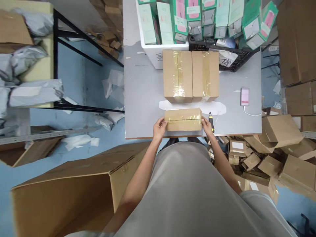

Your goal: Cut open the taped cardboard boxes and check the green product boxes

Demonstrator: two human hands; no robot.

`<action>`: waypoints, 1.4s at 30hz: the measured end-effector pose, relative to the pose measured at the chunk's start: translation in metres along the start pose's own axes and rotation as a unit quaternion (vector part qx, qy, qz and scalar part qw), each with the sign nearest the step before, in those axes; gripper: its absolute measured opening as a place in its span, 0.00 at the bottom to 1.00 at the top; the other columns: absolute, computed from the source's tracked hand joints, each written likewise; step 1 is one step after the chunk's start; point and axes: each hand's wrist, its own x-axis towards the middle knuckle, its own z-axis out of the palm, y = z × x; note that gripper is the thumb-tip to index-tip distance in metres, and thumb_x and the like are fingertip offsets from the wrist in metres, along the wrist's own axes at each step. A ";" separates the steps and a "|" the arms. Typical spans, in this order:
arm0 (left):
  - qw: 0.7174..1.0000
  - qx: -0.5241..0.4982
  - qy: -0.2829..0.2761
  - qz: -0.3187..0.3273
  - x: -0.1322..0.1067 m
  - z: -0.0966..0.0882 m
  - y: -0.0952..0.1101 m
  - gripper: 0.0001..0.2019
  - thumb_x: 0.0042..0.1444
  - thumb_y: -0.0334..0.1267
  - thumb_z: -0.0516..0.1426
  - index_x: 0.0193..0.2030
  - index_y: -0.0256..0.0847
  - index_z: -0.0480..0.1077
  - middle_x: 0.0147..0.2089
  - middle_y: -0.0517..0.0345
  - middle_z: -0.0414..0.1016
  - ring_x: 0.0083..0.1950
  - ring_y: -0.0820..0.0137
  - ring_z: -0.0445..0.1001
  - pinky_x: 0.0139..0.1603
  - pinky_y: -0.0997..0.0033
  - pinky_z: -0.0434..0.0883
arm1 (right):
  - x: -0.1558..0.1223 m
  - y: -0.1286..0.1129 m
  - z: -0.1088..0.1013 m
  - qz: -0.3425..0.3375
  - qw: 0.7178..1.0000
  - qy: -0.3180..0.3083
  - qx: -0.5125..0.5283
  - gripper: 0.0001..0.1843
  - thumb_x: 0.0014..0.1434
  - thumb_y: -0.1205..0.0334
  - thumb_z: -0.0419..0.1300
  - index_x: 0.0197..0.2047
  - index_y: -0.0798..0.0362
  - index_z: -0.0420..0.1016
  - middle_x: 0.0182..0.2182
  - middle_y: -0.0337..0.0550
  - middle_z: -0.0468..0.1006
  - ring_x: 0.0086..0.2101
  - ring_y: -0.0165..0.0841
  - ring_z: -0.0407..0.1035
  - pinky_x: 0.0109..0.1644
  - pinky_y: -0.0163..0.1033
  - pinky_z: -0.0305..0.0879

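A small cardboard box (pixel 183 119), with clear yellowish tape along its top, lies near the table's front edge. My left hand (pixel 160 127) grips its left end, thumb and fingers closed at the corner. At the opposite end, my right hand (pixel 206 126) holds the box in the same way. Just right of that hand lies a black and yellow utility knife (pixel 211 122). Behind the box is a white strip of paper (pixel 192 106). Two larger taped cardboard boxes (pixel 177 76) stand side by side farther back.
At the back, a white bin (pixel 158 54) and a black crate (pixel 237 62) hold several green cartons (pixel 180 19). A phone (pixel 245 96) with a cable lies on the table (pixel 143 98) at right. A large open carton (pixel 123 171) stands at lower left; cardboard boxes (pixel 271 164) pile up at right.
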 end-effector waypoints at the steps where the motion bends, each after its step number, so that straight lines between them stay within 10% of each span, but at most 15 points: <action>1: 1.000 0.020 0.005 0.017 0.000 -0.006 0.003 0.23 0.60 0.46 0.69 0.60 0.40 0.81 0.65 0.43 0.85 0.63 0.52 0.83 0.70 0.51 0.78 | 0.003 0.001 0.011 0.008 1.000 -0.016 0.009 0.35 0.72 0.37 0.55 0.59 0.58 0.86 0.59 0.62 0.88 0.61 0.47 0.81 0.68 0.54 0.76; 13: 0.985 0.166 0.037 0.035 -0.005 -0.027 0.016 0.17 0.64 0.43 0.62 0.56 0.38 0.83 0.53 0.45 0.86 0.48 0.57 0.83 0.59 0.58 0.79 | -0.016 -0.026 0.015 -0.005 0.997 0.041 0.062 0.30 0.65 0.34 0.59 0.49 0.54 0.82 0.42 0.54 0.87 0.41 0.42 0.81 0.51 0.49 0.80; 22: 0.992 0.116 0.021 0.039 -0.006 0.000 0.022 0.18 0.65 0.45 0.63 0.57 0.41 0.80 0.37 0.57 0.78 0.43 0.60 0.78 0.55 0.63 0.76 | -0.042 -0.071 0.029 0.004 0.993 0.040 -0.107 0.28 0.68 0.33 0.58 0.47 0.50 0.84 0.37 0.45 0.88 0.39 0.44 0.80 0.51 0.46 0.74; 28: 0.974 0.146 -0.059 0.163 -0.015 -0.013 0.017 0.30 0.62 0.35 0.61 0.72 0.41 0.74 0.50 0.48 0.83 0.58 0.55 0.81 0.73 0.51 0.73 | -0.043 -0.096 0.013 -0.082 0.970 -0.012 -0.228 0.37 0.73 0.40 0.59 0.76 0.54 0.76 0.33 0.42 0.85 0.38 0.44 0.80 0.49 0.44 0.73; 32: 0.927 0.256 -0.091 0.257 -0.036 -0.041 0.004 0.32 0.62 0.37 0.66 0.74 0.44 0.74 0.77 0.36 0.68 0.82 0.43 0.64 0.84 0.37 0.62 | -0.029 -0.110 0.010 -0.089 0.935 -0.033 -0.342 0.42 0.73 0.43 0.64 0.83 0.52 0.67 0.42 0.48 0.84 0.44 0.47 0.81 0.54 0.47 0.75; 37: 0.865 0.371 -0.142 0.305 -0.052 -0.048 -0.001 0.36 0.65 0.34 0.67 0.80 0.49 0.70 0.92 0.40 0.34 0.92 0.32 0.34 0.84 0.21 0.52 | -0.026 -0.119 0.047 -0.060 0.895 0.004 -0.443 0.61 0.65 0.38 0.75 0.88 0.55 0.53 0.62 0.70 0.74 0.49 0.57 0.82 0.54 0.54 0.78; 42: 0.814 0.433 -0.205 0.328 -0.039 -0.035 0.010 0.33 0.60 0.32 0.71 0.73 0.51 0.78 0.92 0.45 0.39 0.92 0.34 0.34 0.86 0.19 0.40 | -0.038 -0.118 0.077 -0.074 0.885 0.029 -0.459 0.63 0.67 0.46 0.72 0.88 0.64 0.42 0.65 0.80 0.69 0.52 0.60 0.82 0.53 0.58 0.80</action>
